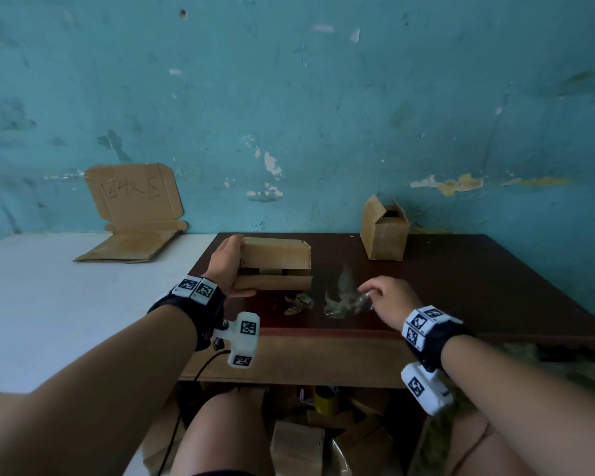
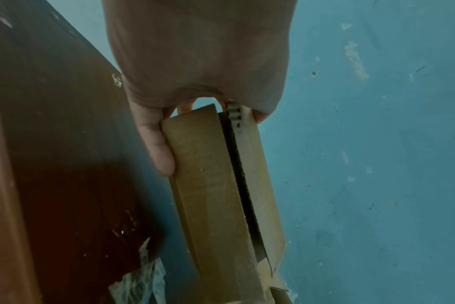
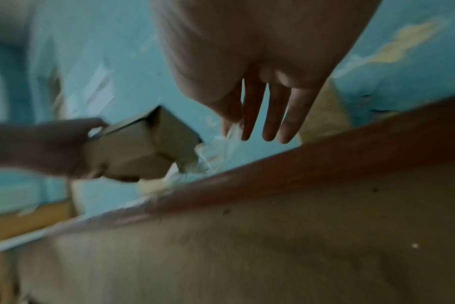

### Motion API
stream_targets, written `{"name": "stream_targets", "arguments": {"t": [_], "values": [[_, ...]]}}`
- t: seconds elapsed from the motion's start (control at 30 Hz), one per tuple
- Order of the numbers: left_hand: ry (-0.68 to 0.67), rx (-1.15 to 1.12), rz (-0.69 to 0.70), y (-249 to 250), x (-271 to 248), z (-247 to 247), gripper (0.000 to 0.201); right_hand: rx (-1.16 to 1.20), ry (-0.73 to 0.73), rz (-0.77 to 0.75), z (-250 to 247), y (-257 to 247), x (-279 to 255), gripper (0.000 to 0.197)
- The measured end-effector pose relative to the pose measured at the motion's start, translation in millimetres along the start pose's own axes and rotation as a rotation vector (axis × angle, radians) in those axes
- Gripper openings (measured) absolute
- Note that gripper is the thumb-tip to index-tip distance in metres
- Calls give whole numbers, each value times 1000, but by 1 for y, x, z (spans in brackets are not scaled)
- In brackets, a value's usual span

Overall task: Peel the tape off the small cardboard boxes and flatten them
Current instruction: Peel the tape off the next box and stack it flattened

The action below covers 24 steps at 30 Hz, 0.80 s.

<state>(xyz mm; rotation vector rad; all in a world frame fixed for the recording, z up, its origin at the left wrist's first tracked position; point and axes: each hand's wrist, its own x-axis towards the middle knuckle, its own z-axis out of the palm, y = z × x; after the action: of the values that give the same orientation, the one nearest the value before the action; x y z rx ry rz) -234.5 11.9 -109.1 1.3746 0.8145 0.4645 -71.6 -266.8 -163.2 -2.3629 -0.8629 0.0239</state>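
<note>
My left hand (image 1: 237, 266) grips a small cardboard box (image 1: 275, 262) by its left end, thumb underneath and fingers over the top, just above the dark table. In the left wrist view the box (image 2: 208, 185) shows a dark slit between its flaps. My right hand (image 1: 375, 293) hovers to the right of the box. Its thumb and forefinger pinch a crumpled wad of clear tape (image 1: 344, 297), and its other fingers (image 3: 273, 123) stay straight. The right wrist view is blurred; there the box (image 3: 143, 148) is on the left. A second box (image 1: 385, 235) stands open at the back.
A smaller crumpled tape scrap (image 1: 299, 304) lies on the dark brown table (image 1: 461, 286) in front of the held box. Flattened cardboard (image 1: 131, 245) lies on the white table (image 1: 49, 304) at the back left, below a handwritten cardboard sign (image 1: 134, 197). More cardboard lies on the floor.
</note>
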Motion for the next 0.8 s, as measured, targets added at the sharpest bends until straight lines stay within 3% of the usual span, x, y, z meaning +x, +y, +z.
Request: {"name": "stream_targets", "arguments": {"t": [0.13,0.27,0.47,0.6,0.67,0.8], "values": [[-6,8,-2,2,-1,2,39,-196,-197,-134,13,-9,-5,30],[-16,26,-1,2,-3,3,41,-316,-212,-225,17,-12,-9,31],[-33,24,11,0,-8,10,37,-433,-286,-207,14,-17,-14,69],[-53,23,13,-1,-13,20,39,-391,-308,-141,12,-21,-14,110],[-65,20,14,-1,-16,24,40,-320,-280,-52,13,-22,-12,101],[-90,14,15,0,-20,31,37,-170,-149,-12,17,-16,-9,47]]}}
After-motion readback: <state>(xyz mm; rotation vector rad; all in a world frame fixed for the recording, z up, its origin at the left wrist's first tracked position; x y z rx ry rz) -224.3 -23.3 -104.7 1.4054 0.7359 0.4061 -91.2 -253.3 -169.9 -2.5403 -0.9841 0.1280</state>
